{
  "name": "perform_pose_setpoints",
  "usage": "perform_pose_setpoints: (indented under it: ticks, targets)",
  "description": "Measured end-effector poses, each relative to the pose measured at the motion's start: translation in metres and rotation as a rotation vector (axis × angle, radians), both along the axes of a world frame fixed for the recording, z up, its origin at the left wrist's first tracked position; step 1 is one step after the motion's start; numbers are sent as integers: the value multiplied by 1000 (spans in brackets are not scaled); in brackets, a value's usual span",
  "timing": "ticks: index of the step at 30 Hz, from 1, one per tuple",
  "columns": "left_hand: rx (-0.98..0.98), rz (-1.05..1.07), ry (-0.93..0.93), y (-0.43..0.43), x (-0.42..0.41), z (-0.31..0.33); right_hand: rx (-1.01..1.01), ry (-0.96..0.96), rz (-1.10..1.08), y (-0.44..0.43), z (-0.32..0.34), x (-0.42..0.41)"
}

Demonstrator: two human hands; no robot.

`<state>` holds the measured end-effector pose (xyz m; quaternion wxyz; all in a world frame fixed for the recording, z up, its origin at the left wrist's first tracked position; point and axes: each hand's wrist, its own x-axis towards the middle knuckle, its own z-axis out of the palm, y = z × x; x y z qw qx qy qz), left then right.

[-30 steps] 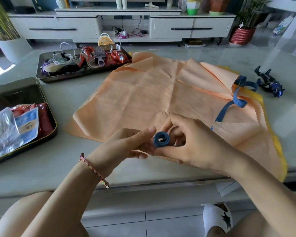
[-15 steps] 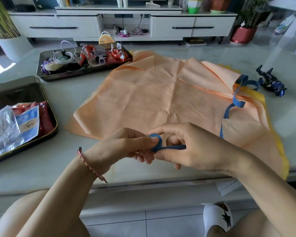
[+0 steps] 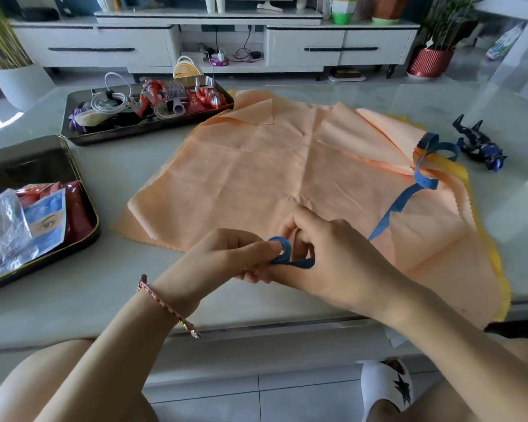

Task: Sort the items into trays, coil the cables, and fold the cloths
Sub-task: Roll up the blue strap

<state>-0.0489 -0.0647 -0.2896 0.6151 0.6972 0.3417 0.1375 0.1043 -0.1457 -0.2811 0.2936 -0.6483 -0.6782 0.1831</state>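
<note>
Left of grip: dark metal tray holding foil and paper packets [image 3: 87,205], well apart from the hands and untouched.
Far left, beyond grip: dark rectangular tray of coiled white cables and red toy figures [image 3: 70,115].
Left hand [image 3: 223,257]: I have thumb and fingers pinched on the rolled end of the blue flat woven tape [image 3: 282,249], held over the near edge of the cloth.
Right hand [image 3: 336,257]: fingers are curled round the tape just beside the roll, and a flat length passes under the thumb.
Change: a second ago the roll faced me as a tight disc. It is now tilted into an open loop with a fresh length drawn across below it. I judge another turn is going on.
Under grip: pale orange square cloth with pinked edges [image 3: 250,166], spread out and unfolded, with a yellow cloth [image 3: 497,263] showing past its right edge.
Right of grip: loose tail [image 3: 421,181] runs up and away over the cloth, looped much as before. Coiling is well short of done.
Far right of grip: blue and black toy figure [image 3: 479,144] on the table, in no tray yet.
</note>
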Motion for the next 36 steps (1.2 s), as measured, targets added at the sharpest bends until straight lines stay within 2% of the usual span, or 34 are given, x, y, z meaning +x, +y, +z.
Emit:
perform_pose_setpoints:
  ticks: [3, 5, 7, 9, 12, 16, 18, 21, 25, 28, 30, 33, 35, 36]
  targets:
    - [-62, 6, -5, 4, -2, 1, -206, 300, 179, 0, 6, 6]
    - [-97, 15, -21, 2, -1, 0, -256, 377, 243, -1, 7, 9]
    - [-128, 48, -52, 1, 1, -1, -230, 392, 209, 1, 6, 8]
    - [-140, 72, -79, 2, 0, -1, -131, 331, 100, 2, 4, 7]
    - [-103, 59, -79, 1, -1, -2, 19, 89, -51, 1, -1, 3]
    - [-33, 68, -60, -2, 3, -5, 76, -86, -80, -1, -6, -3]
    - [-9, 74, -34, -1, 4, -5, 23, -59, -56, 0, -7, -2]
    - [1, 54, -1, 6, 1, -7, -179, 186, 89, 2, 0, 6]
    - [-99, 99, -105, 11, -2, -5, -235, 328, 210, 1, 9, 11]
    - [-139, 116, -128, 9, -1, -6, -158, 293, 135, 2, 6, 6]
    - [-144, 112, -119, 4, 0, -7, -58, 173, 50, 1, 2, 2]
    - [-25, 81, -83, -2, 2, -5, 23, -61, -17, -1, -1, 0]
    - [48, 70, -55, -1, 3, -3, 44, -90, -36, -1, -3, 0]
    - [58, 59, -40, 0, 2, -2, 29, -46, -33, 0, -3, 0]
